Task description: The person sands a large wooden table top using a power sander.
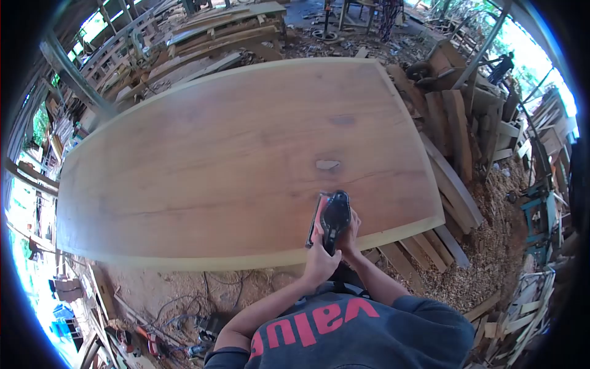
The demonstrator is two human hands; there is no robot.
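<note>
A black power sander is held over the near edge of a large wooden slab. The tool is tipped on its side, so its flat pad faces left. My left hand is closed round the lower end of the sander. On the other side, my right hand grips the body, its fingers partly hidden behind the tool. The slab has a pale border, dark grain lines and a light patch just beyond the sander.
Stacked boards lie along the slab's right end, with more timber behind it. A post stands at the far left. Cables and power tools lie on the ground at lower left. Wood shavings cover the ground at right.
</note>
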